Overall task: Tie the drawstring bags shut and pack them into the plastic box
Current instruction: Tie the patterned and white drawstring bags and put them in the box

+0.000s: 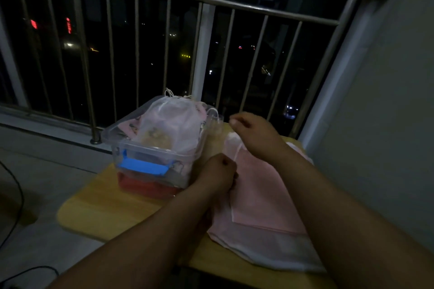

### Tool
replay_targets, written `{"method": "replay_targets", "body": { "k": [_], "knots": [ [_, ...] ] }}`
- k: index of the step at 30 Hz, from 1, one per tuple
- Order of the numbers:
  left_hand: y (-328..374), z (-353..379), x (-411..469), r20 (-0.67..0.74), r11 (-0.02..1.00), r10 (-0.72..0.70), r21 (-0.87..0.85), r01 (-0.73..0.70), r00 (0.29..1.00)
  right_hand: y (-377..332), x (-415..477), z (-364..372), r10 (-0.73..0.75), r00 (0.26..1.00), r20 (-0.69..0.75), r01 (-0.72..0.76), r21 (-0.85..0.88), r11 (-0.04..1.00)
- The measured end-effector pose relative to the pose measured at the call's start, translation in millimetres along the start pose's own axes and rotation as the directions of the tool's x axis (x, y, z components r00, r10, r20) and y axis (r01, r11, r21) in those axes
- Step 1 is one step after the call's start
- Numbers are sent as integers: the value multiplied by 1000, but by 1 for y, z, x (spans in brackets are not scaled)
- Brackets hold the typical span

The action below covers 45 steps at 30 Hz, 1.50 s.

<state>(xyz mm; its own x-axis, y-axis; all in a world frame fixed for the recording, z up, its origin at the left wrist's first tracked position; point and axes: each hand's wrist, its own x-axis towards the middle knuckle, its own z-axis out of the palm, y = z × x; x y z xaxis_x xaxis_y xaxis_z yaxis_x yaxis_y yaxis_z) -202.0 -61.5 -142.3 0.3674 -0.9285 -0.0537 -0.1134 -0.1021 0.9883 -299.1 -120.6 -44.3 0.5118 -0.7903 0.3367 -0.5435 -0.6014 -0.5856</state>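
Spanning the whole scene beyond both hands, a metal railing stands against a dark night view dotted with small lights, and a pale wall rises to the right of the right forearm. Under both forearms sits a yellow wooden table with rounded corners, and grey floor lies to the left of it. A flat pink drawstring bag lies on the table between the two forearms, its mouth pointing away from the person, and it rests on a paler, larger bag whose edge shows nearer the person. Just left of the left hand stands the clear plastic box, open at the top and filled above its rim. A white mesh bag with its neck gathered sits on top of the load, its cords sticking up at the far side. The left hand is closed into a fist at the top left corner of the pink bag, knuckles up, and appears to grip the fabric there, close beside the box wall. The right hand is raised just beyond the bag's mouth, fingers curled with the thumb against the forefinger; it is blurred, and I cannot tell what it pinches. A blue latch sits on the box's near wall, left of the left hand, with red fabric showing through the wall below it. A thin black cable curves over the floor far to the left.
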Motion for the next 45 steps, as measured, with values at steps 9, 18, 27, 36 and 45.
{"method": "replay_targets", "body": {
  "k": [9, 18, 27, 36, 45],
  "knots": [
    [-6, 3, 10, 19, 910, 50, 412, -53, 999, 119, -74, -27, 515, 847, -132, -528, -95, 844],
    [1, 10, 13, -30, 887, 5, 461, 10, 1000, 139, -86, -27, 637, 765, -100, -643, -52, 764],
    [7, 11, 8, -11, 807, 49, 590, -33, 999, 142, -86, -28, 622, 783, 8, -614, 167, 771],
    [30, 4, -6, 9, 985, 22, 168, -23, 1000, 128, -96, -51, 600, 787, 145, -584, 488, 649],
    [33, -12, -30, 239, 991, -78, 129, 48, 968, 112, -123, -49, 516, 842, 157, -481, 651, 587]
  ]
}}
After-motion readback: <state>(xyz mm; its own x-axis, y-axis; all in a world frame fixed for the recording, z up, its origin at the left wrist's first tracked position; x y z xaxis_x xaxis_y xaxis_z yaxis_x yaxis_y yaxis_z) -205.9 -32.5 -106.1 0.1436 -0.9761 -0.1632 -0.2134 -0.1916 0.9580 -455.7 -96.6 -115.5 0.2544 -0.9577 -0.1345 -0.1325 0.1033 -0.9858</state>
